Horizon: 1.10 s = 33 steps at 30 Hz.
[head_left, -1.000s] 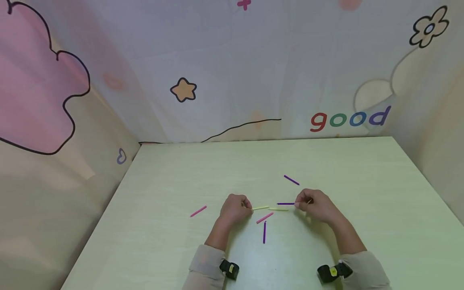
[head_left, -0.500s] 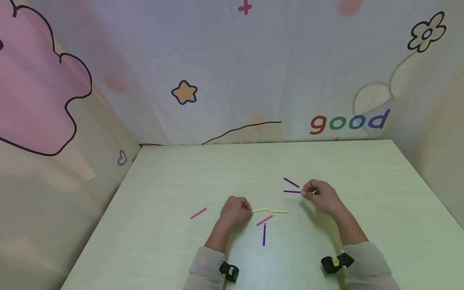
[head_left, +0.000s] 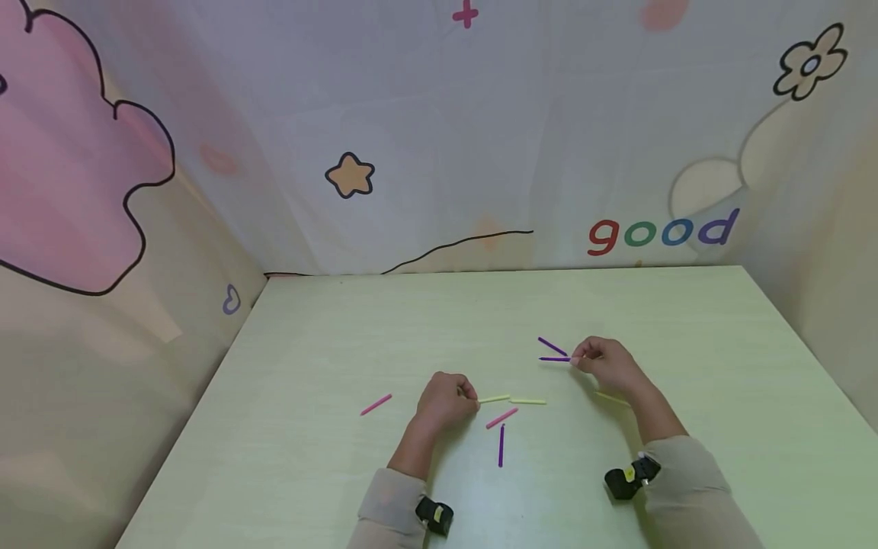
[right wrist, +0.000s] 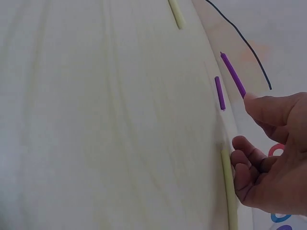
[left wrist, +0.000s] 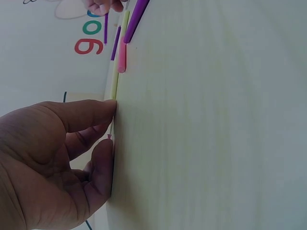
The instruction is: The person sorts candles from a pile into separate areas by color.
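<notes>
Thin colored sticks, like slim candles, lie on a pale table [head_left: 295,457]. Between thumb and finger, my right hand [head_left: 607,362] pinches one purple stick [right wrist: 232,74], off the table in the right wrist view. Beside it is another purple stick [right wrist: 219,93]; in the head view their right ends nearly meet. My left hand [head_left: 446,400] rests at the table with its fingertips at the left end of a yellow stick [head_left: 494,399]; its thumb and index finger stand apart in the left wrist view. Whether it pinches that end is hidden.
A second yellow stick [head_left: 528,402] continues the line rightward. Below lie a pink stick [head_left: 502,418] and an upright-pointing purple stick [head_left: 501,446]. Another pink stick [head_left: 376,404] lies left; a yellow stick [head_left: 612,398] lies partly under my right forearm. A printed cloth [head_left: 439,152] stands behind.
My right hand has moved away from the yellow sticks, up and slightly right, carrying the purple stick close to the other purple one. My left hand has stayed in place.
</notes>
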{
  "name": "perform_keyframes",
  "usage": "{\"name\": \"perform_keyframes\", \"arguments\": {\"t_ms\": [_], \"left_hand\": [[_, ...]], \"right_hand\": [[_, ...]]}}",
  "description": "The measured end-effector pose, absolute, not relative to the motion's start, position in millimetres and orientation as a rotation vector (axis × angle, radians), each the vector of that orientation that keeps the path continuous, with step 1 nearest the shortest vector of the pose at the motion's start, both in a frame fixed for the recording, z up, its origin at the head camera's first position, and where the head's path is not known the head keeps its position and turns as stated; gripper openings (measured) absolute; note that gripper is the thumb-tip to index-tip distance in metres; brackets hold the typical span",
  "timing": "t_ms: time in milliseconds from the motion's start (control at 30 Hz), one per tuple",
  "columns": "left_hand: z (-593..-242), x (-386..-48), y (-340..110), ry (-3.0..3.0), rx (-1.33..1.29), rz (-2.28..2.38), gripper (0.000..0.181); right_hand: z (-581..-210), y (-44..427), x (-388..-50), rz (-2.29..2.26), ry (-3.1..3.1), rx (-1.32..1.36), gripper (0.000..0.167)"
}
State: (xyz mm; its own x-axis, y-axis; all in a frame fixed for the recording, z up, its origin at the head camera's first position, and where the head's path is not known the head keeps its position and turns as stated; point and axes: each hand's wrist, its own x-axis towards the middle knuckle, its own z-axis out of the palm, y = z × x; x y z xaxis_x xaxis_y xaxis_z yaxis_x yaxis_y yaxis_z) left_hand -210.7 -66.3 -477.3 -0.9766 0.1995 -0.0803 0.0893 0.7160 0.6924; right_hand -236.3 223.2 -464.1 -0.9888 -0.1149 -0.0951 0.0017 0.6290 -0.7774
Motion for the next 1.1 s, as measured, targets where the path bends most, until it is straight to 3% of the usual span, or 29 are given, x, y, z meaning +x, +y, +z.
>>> {"name": "perform_keyframes", "arguments": {"t_ms": [1100], "left_hand": [[-479, -211, -67, 2.77, 0.22, 1.103, 0.007]], "right_hand": [[-479, 217, -253, -0.95, 2.797, 0.059, 0.015]]}}
